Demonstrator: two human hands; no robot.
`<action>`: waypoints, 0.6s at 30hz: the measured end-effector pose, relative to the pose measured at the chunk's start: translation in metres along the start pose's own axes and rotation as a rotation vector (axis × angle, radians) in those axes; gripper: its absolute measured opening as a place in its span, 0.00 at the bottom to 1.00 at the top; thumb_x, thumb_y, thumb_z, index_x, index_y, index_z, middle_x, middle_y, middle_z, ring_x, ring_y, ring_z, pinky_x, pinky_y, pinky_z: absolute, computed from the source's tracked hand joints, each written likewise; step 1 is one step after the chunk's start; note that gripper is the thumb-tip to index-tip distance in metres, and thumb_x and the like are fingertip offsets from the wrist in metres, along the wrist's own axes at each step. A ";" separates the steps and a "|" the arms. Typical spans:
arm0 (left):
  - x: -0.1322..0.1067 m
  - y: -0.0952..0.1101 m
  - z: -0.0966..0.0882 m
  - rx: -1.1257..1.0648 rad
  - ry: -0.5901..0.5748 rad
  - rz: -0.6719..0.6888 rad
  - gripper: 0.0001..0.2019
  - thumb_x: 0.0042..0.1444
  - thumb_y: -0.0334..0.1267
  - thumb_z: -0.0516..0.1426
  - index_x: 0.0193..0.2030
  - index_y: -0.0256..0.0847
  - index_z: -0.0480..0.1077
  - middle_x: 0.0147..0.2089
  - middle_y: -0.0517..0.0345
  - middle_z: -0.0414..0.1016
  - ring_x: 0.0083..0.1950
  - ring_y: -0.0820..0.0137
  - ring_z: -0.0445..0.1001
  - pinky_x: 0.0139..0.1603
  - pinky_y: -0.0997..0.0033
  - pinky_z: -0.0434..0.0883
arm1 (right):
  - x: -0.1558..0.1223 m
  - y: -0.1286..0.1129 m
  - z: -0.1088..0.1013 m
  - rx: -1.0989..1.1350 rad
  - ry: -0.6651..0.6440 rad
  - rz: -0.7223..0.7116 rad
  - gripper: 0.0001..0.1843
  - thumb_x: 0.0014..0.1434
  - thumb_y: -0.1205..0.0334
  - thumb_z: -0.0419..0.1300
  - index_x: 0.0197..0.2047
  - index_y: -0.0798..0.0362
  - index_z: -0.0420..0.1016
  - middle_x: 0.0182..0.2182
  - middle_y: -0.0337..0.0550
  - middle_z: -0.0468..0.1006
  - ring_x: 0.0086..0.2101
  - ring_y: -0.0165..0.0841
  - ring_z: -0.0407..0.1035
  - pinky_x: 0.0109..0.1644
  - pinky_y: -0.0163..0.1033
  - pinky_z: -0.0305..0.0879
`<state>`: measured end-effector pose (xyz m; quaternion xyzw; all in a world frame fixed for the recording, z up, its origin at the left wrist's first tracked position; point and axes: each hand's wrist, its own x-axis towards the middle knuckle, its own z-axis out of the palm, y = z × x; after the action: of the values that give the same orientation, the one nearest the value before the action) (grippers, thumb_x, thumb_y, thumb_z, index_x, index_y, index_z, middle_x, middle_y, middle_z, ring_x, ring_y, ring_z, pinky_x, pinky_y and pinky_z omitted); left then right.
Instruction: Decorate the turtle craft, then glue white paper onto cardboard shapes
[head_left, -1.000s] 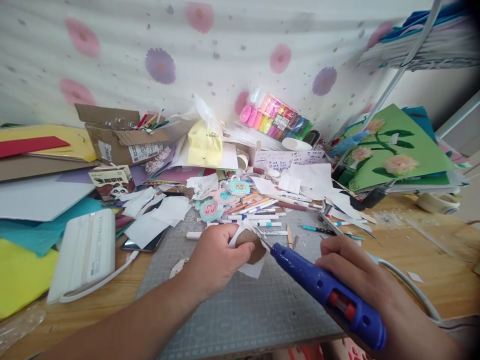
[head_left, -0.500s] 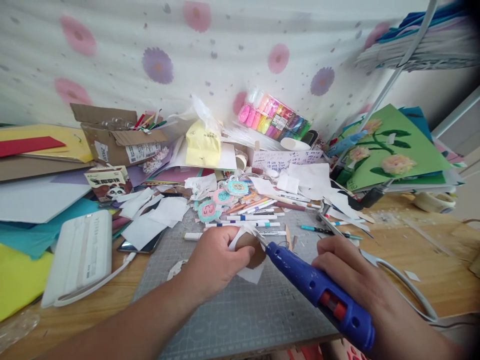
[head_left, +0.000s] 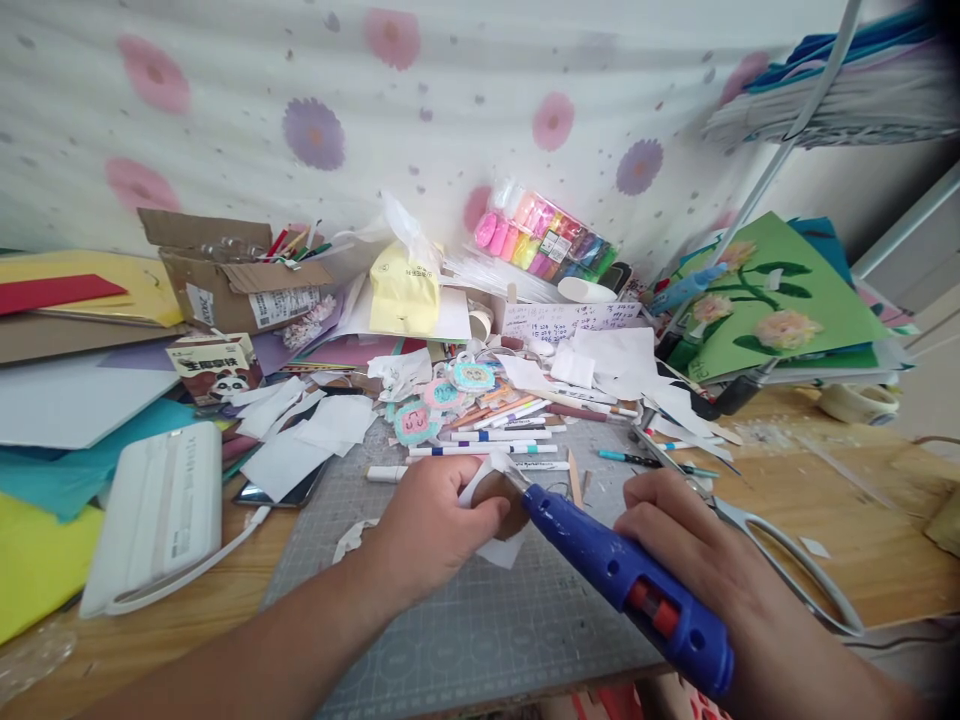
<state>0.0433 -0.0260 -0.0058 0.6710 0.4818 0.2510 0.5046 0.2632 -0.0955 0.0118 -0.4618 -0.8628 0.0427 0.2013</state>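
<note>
My left hand (head_left: 439, 520) pinches a small round piece of brown cardboard (head_left: 504, 503) with white paper (head_left: 501, 551) behind it and folded at its top edge. In my right hand (head_left: 694, 545) is a blue glue gun (head_left: 626, 570), slanting up to the left. Its metal nozzle touches or nearly touches the upper right edge of the cardboard; I cannot tell which. Both hands are above a grey cutting mat (head_left: 420, 640). Part of the cardboard is hidden by my left thumb.
Several markers (head_left: 480, 450) lie beyond my hands, near pastel badge-like crafts (head_left: 416, 422). White paper scraps (head_left: 337, 422) cover a phone at left, beside a white power bank (head_left: 161, 515). Large scissors (head_left: 787, 560) lie to the right. A cardboard box (head_left: 240, 280) stands at the back left.
The glue gun has moved slightly left along the cardboard's edge, with my right hand following. My left hand keeps its hold, and the view has shifted a little.
</note>
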 end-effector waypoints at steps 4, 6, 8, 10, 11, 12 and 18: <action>0.000 0.003 -0.001 0.014 0.062 -0.005 0.08 0.47 0.38 0.55 0.21 0.39 0.63 0.22 0.65 0.64 0.25 0.74 0.63 0.24 0.77 0.58 | -0.005 0.003 0.003 0.013 0.002 0.052 0.06 0.58 0.68 0.48 0.34 0.52 0.65 0.36 0.49 0.66 0.30 0.34 0.68 0.30 0.39 0.71; 0.000 0.005 -0.002 0.025 0.078 0.000 0.08 0.46 0.38 0.55 0.21 0.39 0.62 0.21 0.66 0.63 0.25 0.74 0.61 0.24 0.77 0.58 | -0.008 0.005 0.005 0.021 -0.007 0.079 0.06 0.58 0.68 0.48 0.34 0.52 0.65 0.36 0.48 0.66 0.31 0.34 0.68 0.31 0.39 0.71; 0.000 0.006 -0.002 0.040 0.091 0.005 0.08 0.46 0.38 0.55 0.21 0.39 0.62 0.21 0.66 0.62 0.25 0.74 0.61 0.24 0.77 0.57 | -0.010 0.008 0.006 0.028 -0.019 0.086 0.06 0.58 0.68 0.49 0.33 0.51 0.66 0.36 0.47 0.66 0.30 0.33 0.67 0.32 0.39 0.71; 0.000 0.006 -0.003 0.048 0.102 0.010 0.08 0.46 0.38 0.55 0.21 0.39 0.62 0.21 0.66 0.62 0.25 0.74 0.61 0.24 0.77 0.57 | -0.010 0.009 0.006 0.028 -0.026 0.084 0.06 0.57 0.68 0.50 0.34 0.51 0.67 0.36 0.47 0.67 0.31 0.34 0.68 0.32 0.39 0.71; 0.000 0.005 -0.003 0.051 0.109 0.013 0.08 0.46 0.38 0.55 0.21 0.39 0.62 0.21 0.66 0.62 0.25 0.74 0.60 0.24 0.77 0.56 | -0.010 0.009 0.006 0.028 -0.024 0.085 0.05 0.56 0.68 0.51 0.35 0.51 0.67 0.36 0.47 0.67 0.32 0.34 0.68 0.33 0.38 0.71; 0.000 0.005 -0.004 0.049 0.113 0.016 0.09 0.46 0.38 0.55 0.20 0.40 0.61 0.21 0.66 0.61 0.25 0.74 0.60 0.24 0.76 0.56 | -0.009 0.009 0.005 0.033 -0.025 0.084 0.05 0.56 0.67 0.52 0.35 0.51 0.68 0.36 0.47 0.68 0.33 0.34 0.68 0.34 0.38 0.71; 0.000 0.002 -0.005 -0.042 0.098 0.008 0.08 0.48 0.39 0.55 0.22 0.40 0.64 0.21 0.66 0.61 0.25 0.73 0.60 0.25 0.76 0.55 | -0.014 0.018 -0.013 0.134 0.035 0.092 0.09 0.53 0.65 0.58 0.40 0.48 0.69 0.39 0.45 0.72 0.38 0.36 0.70 0.38 0.37 0.71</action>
<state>0.0399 -0.0234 -0.0018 0.6489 0.4980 0.2958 0.4934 0.2887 -0.0983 0.0145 -0.4870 -0.8322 0.1016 0.2448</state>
